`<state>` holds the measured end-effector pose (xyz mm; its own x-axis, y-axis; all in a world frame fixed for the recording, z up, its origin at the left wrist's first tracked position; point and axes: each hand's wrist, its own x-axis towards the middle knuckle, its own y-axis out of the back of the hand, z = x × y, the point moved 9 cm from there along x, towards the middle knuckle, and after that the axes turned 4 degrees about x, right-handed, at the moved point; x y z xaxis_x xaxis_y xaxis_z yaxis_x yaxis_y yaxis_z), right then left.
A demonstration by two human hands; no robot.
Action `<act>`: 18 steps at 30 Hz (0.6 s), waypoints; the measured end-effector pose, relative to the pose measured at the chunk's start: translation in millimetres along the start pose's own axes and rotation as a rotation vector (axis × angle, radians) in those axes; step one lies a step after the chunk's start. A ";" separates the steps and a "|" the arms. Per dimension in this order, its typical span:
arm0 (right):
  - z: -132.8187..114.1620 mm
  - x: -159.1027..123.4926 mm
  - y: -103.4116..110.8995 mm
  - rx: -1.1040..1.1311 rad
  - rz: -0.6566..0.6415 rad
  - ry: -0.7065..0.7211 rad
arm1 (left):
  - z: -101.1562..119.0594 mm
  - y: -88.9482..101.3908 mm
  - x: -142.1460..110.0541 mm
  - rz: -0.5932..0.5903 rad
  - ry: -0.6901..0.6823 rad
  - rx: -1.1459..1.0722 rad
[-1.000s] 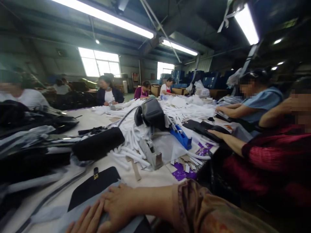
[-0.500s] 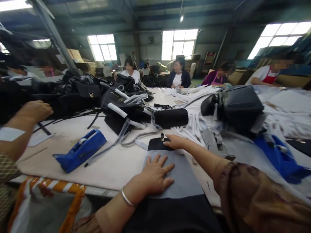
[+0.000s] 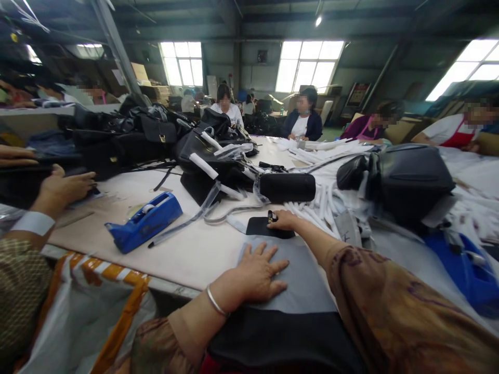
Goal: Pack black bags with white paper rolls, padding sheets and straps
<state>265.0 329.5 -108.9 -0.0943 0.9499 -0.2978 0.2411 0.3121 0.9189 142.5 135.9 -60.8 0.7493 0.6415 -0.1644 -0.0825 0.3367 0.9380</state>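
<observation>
The left hand (image 3: 260,274) lies flat, fingers spread, on a grey sheet (image 3: 306,280); the right hand (image 3: 285,221) touches the clasp (image 3: 270,218) on a black flap (image 3: 258,227). Beyond lies a black pouch (image 3: 287,188); to the left, a blue dispenser (image 3: 145,223) stands near a co-worker's hand (image 3: 62,188).

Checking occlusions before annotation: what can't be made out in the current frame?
All head view:
Right hand: grip or mere touch on the clasp, too small to tell.
Grey sheet: patch beneath left hand, covered by it.
Near end of black piece: cut off by bottom edge.
</observation>
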 end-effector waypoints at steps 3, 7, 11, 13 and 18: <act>-4.2 -2.1 16.7 0.032 0.034 0.015 | 0.9 0.2 -0.8 -0.003 -0.003 0.002; -17.0 -11.0 55.5 0.058 0.047 0.086 | 0.3 0.5 0.0 -0.005 0.003 0.014; -39.0 -40.7 81.6 0.054 -0.035 0.214 | 1.1 -0.7 2.2 -0.003 -0.011 0.031; -52.3 -64.6 86.2 0.031 -0.054 0.293 | 1.0 -0.4 3.0 0.009 -0.008 0.037; -85.4 -139.1 73.3 -0.048 -0.029 0.594 | 0.8 1.7 2.5 0.035 0.007 0.050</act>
<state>213.3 219.0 22.0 -0.6278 0.7656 -0.1403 0.1875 0.3237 0.9274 144.8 137.6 -59.3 0.7418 0.6574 -0.1328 -0.0758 0.2789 0.9573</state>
